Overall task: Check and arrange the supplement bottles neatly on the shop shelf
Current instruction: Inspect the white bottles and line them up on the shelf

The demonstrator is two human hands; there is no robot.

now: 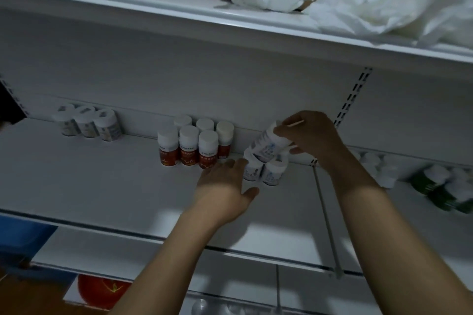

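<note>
Nearby, red-labelled bottles [189, 147] beside left hand [225, 186]

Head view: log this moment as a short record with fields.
right hand: grips blue-label bottle, tilted
standing pair: two similar bottles, upright just below it
left hand: open, fingers beside the standing pair
red-label bottles: upright, two rows
green-label bottles: far right, blurred
shelf: white
</note>
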